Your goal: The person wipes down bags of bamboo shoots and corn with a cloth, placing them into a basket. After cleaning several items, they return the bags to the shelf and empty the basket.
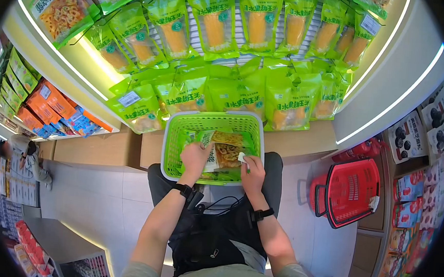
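A green shopping basket (167, 145) with a pale rim rests at my knees. Inside it lies a green and white food packet (228, 150) with a picture of sliced food, on top of other green packets. My left hand (194, 161) grips the packet's left side, thumb on its front. At the packet's right edge, my right hand (252, 174) pinches a small white piece (242, 157), which looks like a paper label or sticker. Both wrists wear dark straps.
Shelves ahead carry rows of green corn packets (213, 24). A red basket (349, 194) with a black handle stands on the right. Orange packets (49, 100) fill a shelf on the left, and another person (22, 158) is beyond it.
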`<action>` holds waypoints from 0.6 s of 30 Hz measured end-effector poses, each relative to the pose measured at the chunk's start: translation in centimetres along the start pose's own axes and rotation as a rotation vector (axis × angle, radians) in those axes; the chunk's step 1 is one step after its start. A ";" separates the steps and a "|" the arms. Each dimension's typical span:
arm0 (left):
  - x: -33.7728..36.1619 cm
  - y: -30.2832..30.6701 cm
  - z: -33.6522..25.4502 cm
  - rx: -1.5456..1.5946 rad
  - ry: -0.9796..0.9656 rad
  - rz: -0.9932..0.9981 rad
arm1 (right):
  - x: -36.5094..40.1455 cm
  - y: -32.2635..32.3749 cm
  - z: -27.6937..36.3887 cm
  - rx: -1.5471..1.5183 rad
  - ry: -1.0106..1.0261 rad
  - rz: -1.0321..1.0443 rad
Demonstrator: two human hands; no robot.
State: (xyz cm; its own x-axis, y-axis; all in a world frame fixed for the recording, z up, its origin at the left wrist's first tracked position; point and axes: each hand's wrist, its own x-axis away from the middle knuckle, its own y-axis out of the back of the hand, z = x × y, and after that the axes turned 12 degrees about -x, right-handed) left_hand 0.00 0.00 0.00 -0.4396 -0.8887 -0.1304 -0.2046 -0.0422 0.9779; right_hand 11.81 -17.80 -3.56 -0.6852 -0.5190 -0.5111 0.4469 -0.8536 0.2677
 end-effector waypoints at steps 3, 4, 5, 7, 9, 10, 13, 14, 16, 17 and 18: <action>-0.7 -0.2 0.4 0.062 0.085 -0.085 | 0.0 -0.1 -0.2 -0.005 0.006 -0.013; -0.8 -0.1 0.3 0.109 0.128 0.044 | 0.1 0.0 -0.1 -0.008 -0.001 -0.011; -0.9 0.1 0.3 0.155 0.169 0.172 | 0.1 0.0 0.0 -0.013 -0.009 -0.010; -1.1 -4.6 0.9 0.666 0.279 0.369 | -0.1 0.0 0.2 -0.011 -0.001 -0.010; -1.1 -6.3 0.5 1.183 0.378 0.562 | -0.2 0.1 0.2 -0.006 0.007 -0.010; -1.2 -6.2 0.1 1.377 0.462 0.734 | -0.1 0.1 0.2 -0.004 -0.006 -0.013; -0.6 -5.9 -2.5 1.567 0.603 0.832 | 0.0 0.1 0.2 -0.011 -0.021 -0.016; -0.4 -5.7 -3.2 1.561 0.662 0.754 | -0.1 0.0 0.2 -0.023 -0.025 -0.018; 0.0 -7.0 -3.3 1.526 0.713 0.692 | -0.1 0.1 0.1 -0.023 -0.008 -0.022; 0.1 -7.8 -3.3 1.481 0.770 0.632 | -0.1 0.1 0.0 -0.025 0.000 -0.027; 0.3 -7.5 -3.3 1.485 0.763 0.633 | -0.2 0.2 0.1 -0.022 0.005 -0.030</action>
State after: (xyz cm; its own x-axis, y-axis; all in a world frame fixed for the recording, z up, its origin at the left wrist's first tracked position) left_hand 4.32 -1.47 -6.86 -0.3818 -0.6163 0.6888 -0.9104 0.3792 -0.1654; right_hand 12.00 -17.89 -3.33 -0.6959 -0.4927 -0.5225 0.4388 -0.8677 0.2336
